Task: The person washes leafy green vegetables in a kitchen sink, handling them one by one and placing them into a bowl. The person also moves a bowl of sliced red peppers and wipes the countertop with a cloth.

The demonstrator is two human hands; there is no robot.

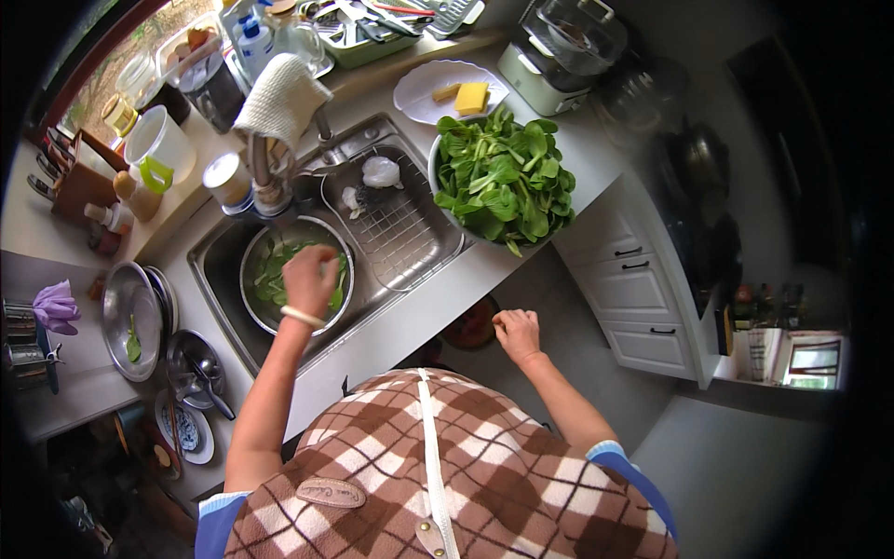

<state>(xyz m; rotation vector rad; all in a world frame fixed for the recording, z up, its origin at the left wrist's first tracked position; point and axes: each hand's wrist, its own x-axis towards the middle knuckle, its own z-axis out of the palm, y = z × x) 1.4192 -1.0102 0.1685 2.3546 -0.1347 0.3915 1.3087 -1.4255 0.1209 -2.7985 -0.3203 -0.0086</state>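
Note:
My left hand [311, 276], with a pale bangle [302, 318] at the wrist, hangs over a round metal basin [246, 307] in the left sink bowl. Loose green leaves [269, 286] lie in water in the basin. Its fingers are curled, and I cannot tell whether anything is between them. Past the counter's front edge, above the floor, my right hand [519, 335] has its fingers drawn together, with nothing visible in them. A bowl [434, 168] heaped with leafy greens [504, 178] stands right of the sink.
A wire rack [398, 244] lines the right sink bowl [447, 241], under a crumpled clear plastic bag [381, 172]. A cloth [283, 98] drapes the faucet. Behind the greens, a white dish [412, 80] holds a yellow sponge [472, 98]. A metal bowl [119, 300] leans at left.

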